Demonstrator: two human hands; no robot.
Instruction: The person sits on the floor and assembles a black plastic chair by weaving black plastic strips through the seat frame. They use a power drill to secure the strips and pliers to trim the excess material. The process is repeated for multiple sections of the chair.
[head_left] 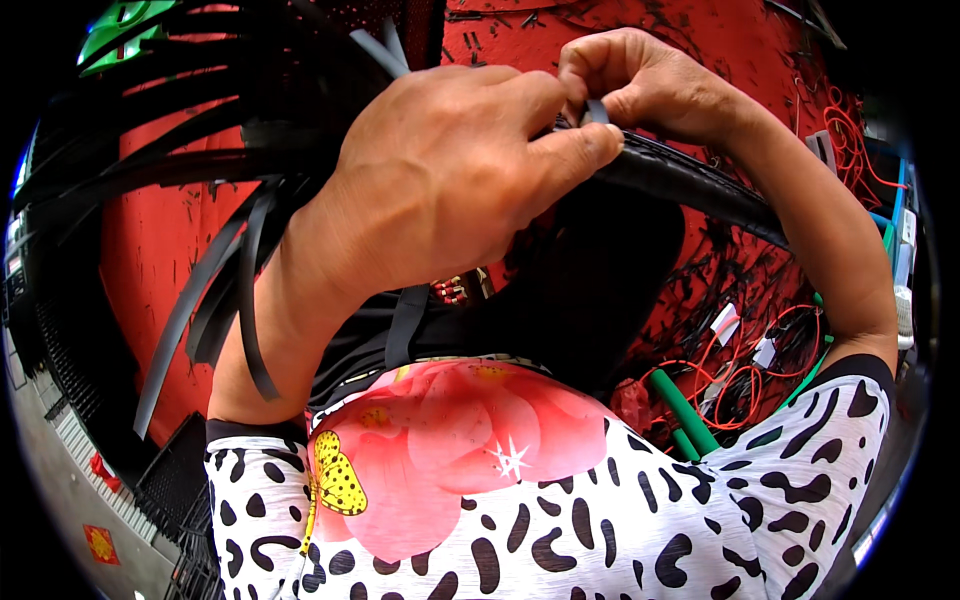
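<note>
Black ribbed tubing [690, 180] arcs from centre toward three o'clock over the red bench [150, 250]. Her left hand [450, 170] clamps it, thumb pressed along it; the right hand [640, 80], at twelve o'clock, pinches a grey strip [596, 110] against it.

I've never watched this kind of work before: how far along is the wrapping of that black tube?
Looks done: the black tube seems covered toward the right. In hand: the left hand grips the tube while the right hand pinches a grey strip against it. Left: loose black strips hang at the left, so probably a good deal remains, though I cannot tell how much.
</note>
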